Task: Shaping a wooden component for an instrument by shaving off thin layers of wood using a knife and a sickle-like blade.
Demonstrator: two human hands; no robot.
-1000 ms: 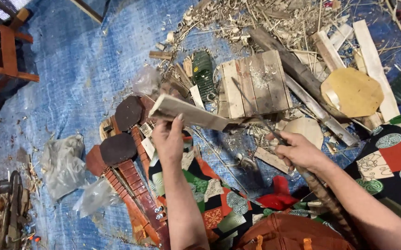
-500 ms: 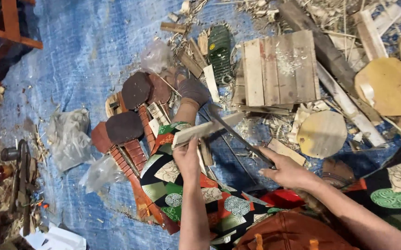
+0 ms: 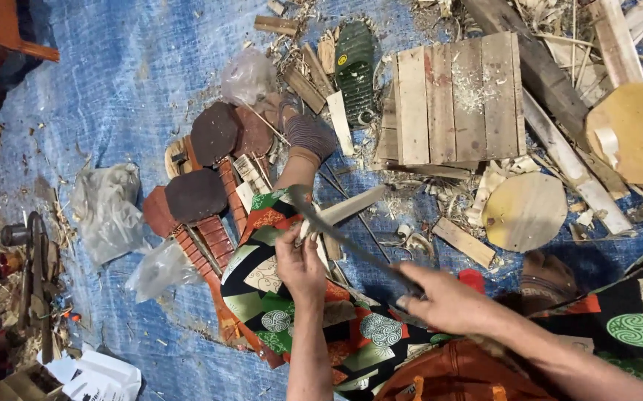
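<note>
1. Blue tarpaulin [image 3: 113,96] covers the floor, littered with wood shavings, offcuts and plastic bags; a slatted wooden board [image 3: 455,93] lies at the top and serves as the landmark below.

2. Well below the slatted wooden board's lower left corner, the left hand [image 3: 300,269] is clamped around a pale wooden strip [image 3: 347,210], whose free end points up and right toward the board.

3. Further below the board and to its right, the right hand [image 3: 444,301] is closed on the handle of a long dark blade [image 3: 343,241], which runs up and left across the strip.

4. Compared with a second ago, the strip has come down from a raised position nearer the board to sit low over the patterned cloth [image 3: 277,297] on the person's lap, and the blade now lies against it instead of apart; my reading is that a cutting or shaving stroke is in hand.

5. Left of the board lie dark rounded wooden pieces [image 3: 213,134] with reddish ribbed necks [image 3: 213,238], and a green sandal [image 3: 355,59] sits just beside the board's left edge.

6. Right of and below the board rest two pale round wooden discs [image 3: 524,212], one larger at the far right.
</note>
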